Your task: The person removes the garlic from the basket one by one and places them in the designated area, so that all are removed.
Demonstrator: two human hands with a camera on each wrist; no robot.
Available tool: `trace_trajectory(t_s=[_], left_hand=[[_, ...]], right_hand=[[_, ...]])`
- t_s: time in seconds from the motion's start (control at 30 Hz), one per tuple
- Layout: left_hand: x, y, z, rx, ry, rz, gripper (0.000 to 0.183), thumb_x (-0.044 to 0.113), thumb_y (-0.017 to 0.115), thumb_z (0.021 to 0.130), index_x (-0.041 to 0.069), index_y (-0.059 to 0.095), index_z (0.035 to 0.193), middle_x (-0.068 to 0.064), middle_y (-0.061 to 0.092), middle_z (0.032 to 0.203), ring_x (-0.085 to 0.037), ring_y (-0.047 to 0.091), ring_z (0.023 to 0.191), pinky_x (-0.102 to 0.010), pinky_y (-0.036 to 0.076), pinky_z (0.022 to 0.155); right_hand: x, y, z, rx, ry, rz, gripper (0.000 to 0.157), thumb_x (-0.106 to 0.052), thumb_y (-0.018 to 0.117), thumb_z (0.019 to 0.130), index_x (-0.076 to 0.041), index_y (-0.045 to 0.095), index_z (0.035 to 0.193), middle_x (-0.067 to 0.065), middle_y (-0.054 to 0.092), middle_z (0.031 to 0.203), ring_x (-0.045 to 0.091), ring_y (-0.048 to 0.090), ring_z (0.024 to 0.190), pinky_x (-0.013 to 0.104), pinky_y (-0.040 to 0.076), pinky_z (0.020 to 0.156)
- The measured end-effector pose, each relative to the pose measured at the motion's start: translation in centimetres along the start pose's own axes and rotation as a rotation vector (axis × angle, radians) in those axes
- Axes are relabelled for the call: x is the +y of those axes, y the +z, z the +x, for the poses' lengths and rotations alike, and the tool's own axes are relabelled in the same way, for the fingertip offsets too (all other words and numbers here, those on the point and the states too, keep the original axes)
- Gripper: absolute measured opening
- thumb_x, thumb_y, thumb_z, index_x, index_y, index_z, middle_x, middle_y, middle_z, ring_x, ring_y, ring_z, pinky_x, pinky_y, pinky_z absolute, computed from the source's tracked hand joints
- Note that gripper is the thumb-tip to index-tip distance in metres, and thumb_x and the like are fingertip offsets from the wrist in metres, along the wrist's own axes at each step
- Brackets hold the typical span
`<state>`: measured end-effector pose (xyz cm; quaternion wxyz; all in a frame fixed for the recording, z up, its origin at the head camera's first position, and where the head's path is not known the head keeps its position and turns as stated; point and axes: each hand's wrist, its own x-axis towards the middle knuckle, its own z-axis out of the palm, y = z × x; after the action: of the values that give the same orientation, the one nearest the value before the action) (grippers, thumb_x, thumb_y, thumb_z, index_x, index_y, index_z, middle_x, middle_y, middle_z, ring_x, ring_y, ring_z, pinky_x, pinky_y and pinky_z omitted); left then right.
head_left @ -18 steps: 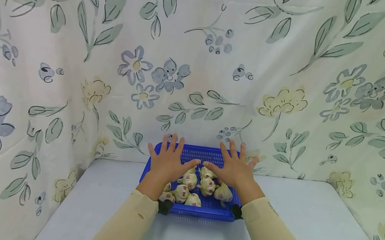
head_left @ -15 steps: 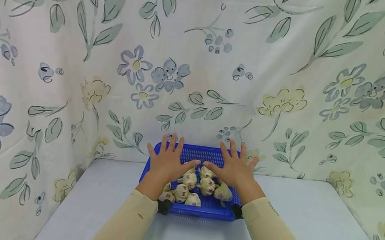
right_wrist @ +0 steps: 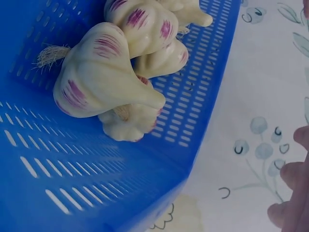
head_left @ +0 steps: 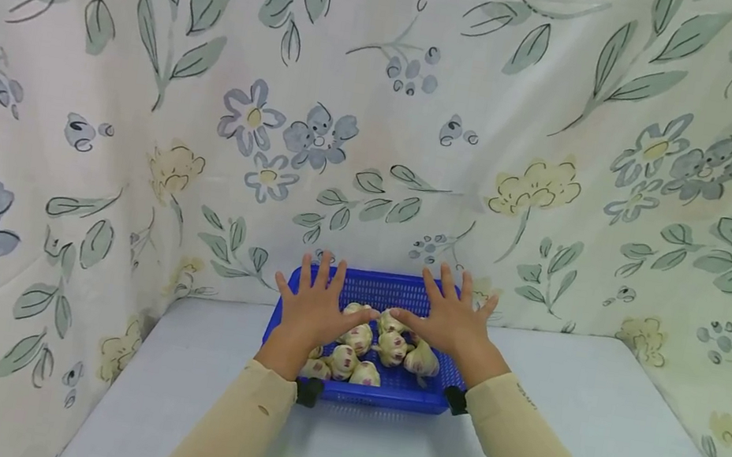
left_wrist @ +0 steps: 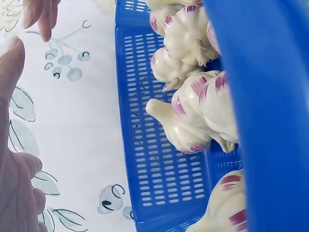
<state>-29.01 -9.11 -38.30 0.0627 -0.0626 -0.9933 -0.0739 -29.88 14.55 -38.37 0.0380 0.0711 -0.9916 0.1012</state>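
Both hands hover over a blue slotted plastic basket (head_left: 375, 398) with their fingers spread wide and nothing held. On the basket's left side is the left hand (head_left: 313, 312); the right hand (head_left: 454, 326) mirrors it on the right, the two thumb tips close together over the middle. Several white garlic bulbs (head_left: 392, 349) with purple streaks lie in the basket below, partly hidden by the hands. Close up in the left wrist view, garlic bulbs (left_wrist: 186, 36) crowd behind the near wall. A large bulb with a root tuft (right_wrist: 96, 72) leans on others in the right wrist view.
The basket stands on a white table (head_left: 563, 436), near its back edge. A floral curtain (head_left: 383, 119) hangs right behind it and along the sides. Dark straps (head_left: 309, 392) show at the wrists, below beige sleeves (head_left: 234, 423).
The head view has shifted slightly, moving the scene a little up and left. The right hand has edged right, widening the small gap between the thumbs. The garlic stays put in the basket.
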Motion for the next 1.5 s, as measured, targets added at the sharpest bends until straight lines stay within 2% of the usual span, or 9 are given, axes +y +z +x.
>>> trace_trajectory(t_s=[0.23,0.37,0.53,0.87,1.0,1.2,1.5], left_hand=[[-0.6,-0.1,-0.3,0.008,0.015,-0.020,0.109,0.091,0.031,0.077,0.024,0.006,0.160,-0.007,-0.003,0.167,-0.034,-0.016,0.151,-0.077,-0.007,0.111],[-0.7,-0.3,-0.6,0.020,0.031,-0.049,0.106,0.089,0.032,0.080,0.025,0.005,0.159,-0.007,-0.003,0.167,-0.032,-0.016,0.151,-0.075,-0.012,0.110],[-0.9,-0.3,-1.2,0.049,0.069,-0.076,0.101,0.083,0.041,0.083,0.026,0.007,0.159,-0.006,-0.002,0.167,-0.030,-0.014,0.152,-0.073,-0.013,0.111],[-2.2,0.5,-2.9,0.063,0.093,-0.049,0.100,0.083,0.041,0.083,0.024,0.015,0.159,-0.004,-0.002,0.167,-0.030,-0.010,0.153,-0.073,-0.008,0.113],[-3.0,1.0,-3.8,0.065,0.091,-0.062,0.099,0.083,0.040,0.084,0.024,0.014,0.159,-0.004,-0.001,0.167,-0.028,-0.010,0.153,-0.071,-0.007,0.115],[-4.5,1.9,-5.0,0.099,0.106,-0.139,0.098,0.080,0.044,0.085,0.023,0.015,0.159,-0.004,0.002,0.167,-0.026,-0.007,0.154,-0.067,-0.009,0.117],[-7.0,2.8,-6.8,0.153,0.125,-0.228,0.092,0.071,0.054,0.086,0.021,0.024,0.157,-0.006,0.011,0.166,-0.029,0.004,0.154,-0.065,0.001,0.120]], right_hand=[[0.3,-0.8,-0.6,-0.004,-0.004,0.007,0.109,-0.092,0.035,0.076,-0.026,0.011,0.160,0.010,-0.001,0.167,0.045,-0.011,0.150,0.083,-0.011,0.103],[0.6,-0.8,-1.2,-0.002,-0.016,0.033,0.109,-0.091,0.035,0.076,-0.025,0.012,0.160,0.011,-0.001,0.167,0.045,-0.011,0.150,0.082,-0.014,0.102],[0.8,-0.3,-2.2,0.002,-0.020,0.039,0.109,-0.092,0.034,0.076,-0.025,0.011,0.160,0.010,-0.003,0.167,0.043,-0.013,0.150,0.081,-0.015,0.102],[-0.3,1.2,-3.6,0.032,-0.087,0.088,0.099,-0.076,0.051,0.083,-0.022,0.018,0.159,0.011,0.004,0.166,0.043,-0.009,0.150,0.082,-0.010,0.103],[-0.4,2.5,-3.9,0.035,-0.117,0.140,0.096,-0.074,0.053,0.084,-0.024,0.019,0.159,0.009,0.006,0.167,0.042,-0.004,0.151,0.082,-0.002,0.106],[0.0,4.7,-3.6,0.077,-0.148,0.211,0.091,-0.073,0.055,0.085,-0.028,0.023,0.158,0.008,0.015,0.166,0.040,0.011,0.151,0.079,0.012,0.109],[0.3,6.3,-3.5,0.099,-0.192,0.326,0.090,-0.063,0.065,0.083,-0.024,0.031,0.156,0.008,0.023,0.164,0.039,0.021,0.149,0.072,0.024,0.111]])
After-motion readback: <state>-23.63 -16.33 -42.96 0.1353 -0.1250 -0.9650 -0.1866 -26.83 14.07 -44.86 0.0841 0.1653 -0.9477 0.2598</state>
